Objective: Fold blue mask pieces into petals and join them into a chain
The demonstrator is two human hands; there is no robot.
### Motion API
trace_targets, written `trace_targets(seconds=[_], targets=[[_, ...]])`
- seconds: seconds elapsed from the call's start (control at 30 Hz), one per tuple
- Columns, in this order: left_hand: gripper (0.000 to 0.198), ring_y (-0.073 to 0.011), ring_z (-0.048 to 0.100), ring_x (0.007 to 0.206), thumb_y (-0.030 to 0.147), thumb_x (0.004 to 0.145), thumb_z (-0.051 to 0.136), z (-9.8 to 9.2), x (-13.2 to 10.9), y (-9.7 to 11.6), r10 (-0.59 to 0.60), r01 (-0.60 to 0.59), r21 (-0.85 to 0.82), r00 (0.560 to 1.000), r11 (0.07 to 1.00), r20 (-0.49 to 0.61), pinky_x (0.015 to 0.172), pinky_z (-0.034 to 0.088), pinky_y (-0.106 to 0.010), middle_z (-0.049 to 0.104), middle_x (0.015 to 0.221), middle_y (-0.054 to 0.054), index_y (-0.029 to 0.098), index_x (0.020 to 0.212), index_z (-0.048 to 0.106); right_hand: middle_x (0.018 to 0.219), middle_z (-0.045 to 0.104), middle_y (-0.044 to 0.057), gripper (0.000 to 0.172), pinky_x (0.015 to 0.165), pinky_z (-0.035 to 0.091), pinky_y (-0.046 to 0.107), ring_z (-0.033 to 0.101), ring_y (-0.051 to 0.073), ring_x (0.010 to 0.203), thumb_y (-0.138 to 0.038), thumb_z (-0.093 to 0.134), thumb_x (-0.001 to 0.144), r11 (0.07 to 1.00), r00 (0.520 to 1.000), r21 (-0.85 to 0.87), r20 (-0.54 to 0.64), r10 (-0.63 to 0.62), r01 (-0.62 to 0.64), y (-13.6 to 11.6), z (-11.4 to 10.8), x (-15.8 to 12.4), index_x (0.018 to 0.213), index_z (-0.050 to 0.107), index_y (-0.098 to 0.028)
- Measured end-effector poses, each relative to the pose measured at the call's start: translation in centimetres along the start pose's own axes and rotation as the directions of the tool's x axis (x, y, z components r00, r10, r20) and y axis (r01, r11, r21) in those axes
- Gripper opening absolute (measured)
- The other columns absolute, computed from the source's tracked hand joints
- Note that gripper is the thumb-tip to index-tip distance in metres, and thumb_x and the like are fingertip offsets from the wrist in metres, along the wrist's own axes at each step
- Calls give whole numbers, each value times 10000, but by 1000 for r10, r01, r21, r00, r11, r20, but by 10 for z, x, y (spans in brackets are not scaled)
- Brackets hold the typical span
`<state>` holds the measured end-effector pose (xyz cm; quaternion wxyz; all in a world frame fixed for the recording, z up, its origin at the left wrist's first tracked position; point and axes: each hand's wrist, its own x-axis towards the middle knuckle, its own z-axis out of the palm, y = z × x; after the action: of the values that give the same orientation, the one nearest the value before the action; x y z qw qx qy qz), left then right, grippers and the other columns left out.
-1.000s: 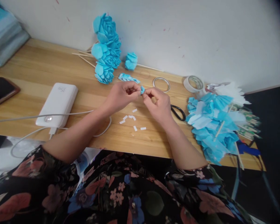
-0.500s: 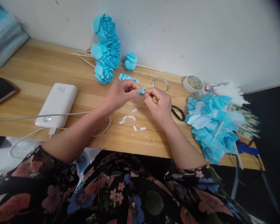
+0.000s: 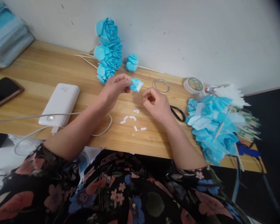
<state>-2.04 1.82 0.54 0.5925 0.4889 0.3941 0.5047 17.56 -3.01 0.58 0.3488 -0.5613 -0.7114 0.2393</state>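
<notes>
My left hand (image 3: 119, 87) pinches a blue crepe-paper petal (image 3: 135, 84) between thumb and fingers. A white strip (image 3: 139, 86) lies along the petal's right edge. Just right of it, apart from the petal, is my right hand (image 3: 155, 102), thumb and forefinger curled together in a pinch; whatever is between the tips, if anything, is too small to make out. Below both hands, several small white strips (image 3: 132, 117) are scattered on the wooden table (image 3: 116, 140). Black scissor-like handles (image 3: 178, 113) show beside my right wrist, the rest being hidden.
Blue paper flowers (image 3: 109, 49) on sticks lean at the wall, with a smaller blue flower (image 3: 132, 63) beside them. A thin tape ring (image 3: 162, 80) and a tape roll (image 3: 193, 85) lie right. Blue paper (image 3: 212, 124) is heaped there. A white power bank (image 3: 59, 104) and phone (image 3: 4, 91) lie left.
My hands have parted: the left drew back leftward with the petal, whose white strip now shows, and the right let go of it. Another white strip appears on the table near the topmost one.
</notes>
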Motion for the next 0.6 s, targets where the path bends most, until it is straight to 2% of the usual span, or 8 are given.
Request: trace_targets(seconds=[0.1, 0.2, 0.33, 0.43, 0.5, 0.6], targets=[[168, -106, 566, 637, 224, 822, 697, 0, 0, -1, 8, -11, 55, 998, 998, 57, 708, 506, -260, 595, 671, 16, 182, 698, 591, 952, 739, 24, 259, 794, 542, 332, 685, 183, 877, -308, 579, 897, 978, 998, 205, -63, -22, 34, 8, 0, 4, 1129, 677, -250], [118, -116, 574, 659, 194, 791, 693, 2, -2, 0, 18, -40, 145, 988, 989, 151, 701, 498, -270, 623, 695, 6, 178, 698, 621, 1033, 734, 31, 341, 827, 573, 352, 696, 194, 962, -435, 600, 940, 941, 995, 326, -36, -88, 95, 12, -1, 5, 1240, 651, -281], [103, -123, 577, 665, 170, 780, 680, 5, -6, 1, 42, -94, 243, 977, 966, 211, 688, 477, -276, 618, 686, 8, 175, 694, 623, 967, 704, 9, 394, 808, 580, 354, 682, 184, 895, -491, 672, 921, 957, 993, 263, -9, -122, 120, 10, 2, 3, 1263, 652, -297], [35, -121, 582, 665, 185, 814, 676, 9, -7, 2, 55, -96, 240, 983, 966, 173, 681, 476, -271, 621, 704, 16, 179, 804, 642, 895, 671, -8, 360, 784, 574, 344, 661, 169, 831, -440, 674, 928, 965, 991, 225, -54, -122, 131, 11, 5, 3, 1255, 656, -293], [71, -122, 582, 666, 221, 852, 663, 10, -8, 3, 48, -79, 219, 989, 972, 141, 678, 481, -267, 623, 712, 22, 185, 913, 654, 880, 655, -12, 356, 774, 568, 332, 649, 160, 813, -407, 660, 936, 963, 989, 236, -96, -109, 129, 15, 7, 4, 1270, 643, -286], [100, -119, 570, 670, 265, 856, 668, 12, -9, 3, 4, -46, 229, 984, 972, 179, 676, 481, -261, 615, 718, 23, 180, 907, 653, 875, 632, -13, 362, 762, 561, 322, 634, 153, 802, -368, 645, 936, 953, 985, 275, -148, -86, 125, 19, 7, 7, 1287, 623, -280]])
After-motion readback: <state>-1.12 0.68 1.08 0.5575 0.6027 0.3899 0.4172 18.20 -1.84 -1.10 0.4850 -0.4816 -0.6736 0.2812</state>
